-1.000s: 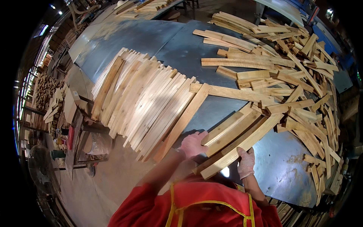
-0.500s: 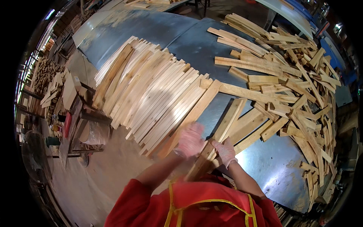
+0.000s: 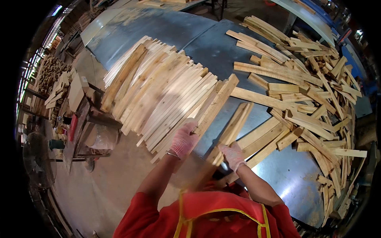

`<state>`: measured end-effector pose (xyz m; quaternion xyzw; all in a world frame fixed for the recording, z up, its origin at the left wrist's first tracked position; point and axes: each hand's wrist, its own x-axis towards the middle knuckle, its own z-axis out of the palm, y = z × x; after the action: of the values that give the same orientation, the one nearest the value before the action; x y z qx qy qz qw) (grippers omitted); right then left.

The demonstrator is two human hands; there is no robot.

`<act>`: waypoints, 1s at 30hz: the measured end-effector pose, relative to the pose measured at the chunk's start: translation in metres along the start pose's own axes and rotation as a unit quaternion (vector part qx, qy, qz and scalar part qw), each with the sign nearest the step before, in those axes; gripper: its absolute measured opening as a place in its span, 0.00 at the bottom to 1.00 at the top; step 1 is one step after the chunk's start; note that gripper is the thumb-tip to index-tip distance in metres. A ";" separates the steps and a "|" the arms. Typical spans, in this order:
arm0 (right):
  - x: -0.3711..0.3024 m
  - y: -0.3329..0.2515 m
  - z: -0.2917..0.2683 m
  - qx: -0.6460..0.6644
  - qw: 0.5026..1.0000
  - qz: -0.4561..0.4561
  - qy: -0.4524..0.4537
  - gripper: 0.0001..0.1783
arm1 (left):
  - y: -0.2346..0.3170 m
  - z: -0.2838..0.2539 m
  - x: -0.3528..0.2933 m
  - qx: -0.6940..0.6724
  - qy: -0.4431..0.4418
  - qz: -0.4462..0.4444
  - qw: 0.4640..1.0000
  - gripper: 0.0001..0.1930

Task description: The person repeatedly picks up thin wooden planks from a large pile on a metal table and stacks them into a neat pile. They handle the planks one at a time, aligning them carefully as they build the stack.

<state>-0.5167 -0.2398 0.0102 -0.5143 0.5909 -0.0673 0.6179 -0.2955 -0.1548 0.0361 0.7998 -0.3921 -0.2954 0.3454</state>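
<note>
My left hand (image 3: pixel 184 139), in a pale pink glove, is closed round the near end of a flat wooden board (image 3: pixel 217 104). That board lies along the right side of a row of pale wooden strips (image 3: pixel 170 91) on the metal table. My right hand (image 3: pixel 233 156), gloved alike, grips a wooden strip (image 3: pixel 236 123) that slants up and away from my body. The strip's near part is blurred, and I cannot tell whether it is one piece or two together. More boards (image 3: pixel 262 137) lie just right of my right hand.
A jumbled heap of wooden pieces (image 3: pixel 317 87) covers the right side of the metal table (image 3: pixel 278 170). To the left stand a fan (image 3: pixel 36 158) and a small stand (image 3: pixel 81 131) with a cardboard piece (image 3: pixel 78 92). Further wood (image 3: pixel 49 75) is piled behind them.
My left hand has shifted left and slightly up, and its fingers now wrap the board's near end. The board's far end has swung up a little. My right hand keeps its strip, which has tilted.
</note>
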 end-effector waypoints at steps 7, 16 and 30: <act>0.092 -0.011 0.051 -0.237 0.936 -0.166 -0.202 0.30 | 0.022 -0.011 0.010 -0.037 0.069 0.022 0.997 0.24; 0.185 -0.113 -0.186 -0.625 0.701 -0.291 0.183 0.40 | -0.037 -0.030 0.035 0.257 0.135 0.083 0.953 0.20; 0.098 -0.072 -0.210 0.086 0.950 -0.275 0.122 0.30 | 0.030 -0.084 -0.006 -0.089 -0.008 -0.201 0.975 0.14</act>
<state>-0.6184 -0.4579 0.0443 -0.5896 0.4896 -0.3474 0.5403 -0.2489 -0.1367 0.1097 0.8261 -0.1982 -0.3989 0.3451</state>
